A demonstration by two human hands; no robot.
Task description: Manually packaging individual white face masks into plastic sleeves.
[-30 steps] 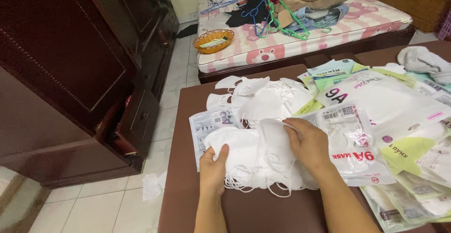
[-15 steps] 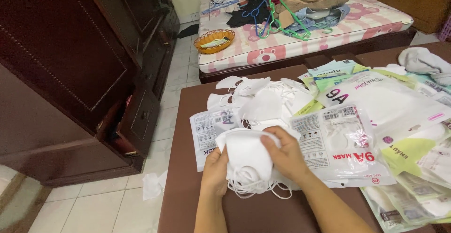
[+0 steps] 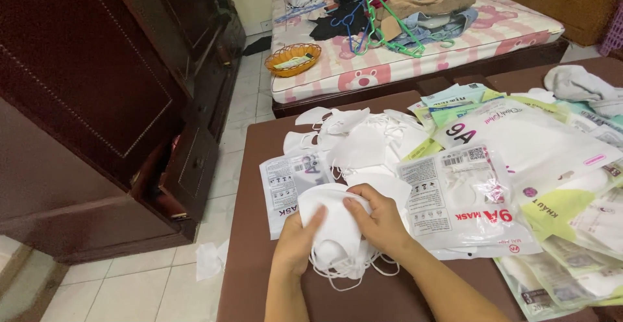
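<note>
Both my hands grip a stack of white face masks (image 3: pixel 332 234) over the near part of a brown table (image 3: pixel 253 257). My left hand (image 3: pixel 297 244) holds the stack's left side with fingers curled over it. My right hand (image 3: pixel 379 221) presses on its top and right edge. Elastic ear loops dangle below the stack. Beyond my hands lies a loose pile of white masks (image 3: pixel 354 137). A clear mask package with a printed label (image 3: pixel 464 198) sits just right of my right hand, another flat package (image 3: pixel 285 185) just left.
Many more mask packages (image 3: pixel 558 166) cover the table's right side. A dark wooden cabinet (image 3: pixel 97 101) stands to the left, its lower door ajar. A bed (image 3: pixel 422 43) with clothes, hangers and an orange basket (image 3: pixel 293 58) is behind. A crumpled white scrap (image 3: pixel 209 260) lies on the tiled floor.
My hands have gathered the spread-out masks into a tighter stack and drawn it closer to me. The right hand shifted left onto the stack's top.
</note>
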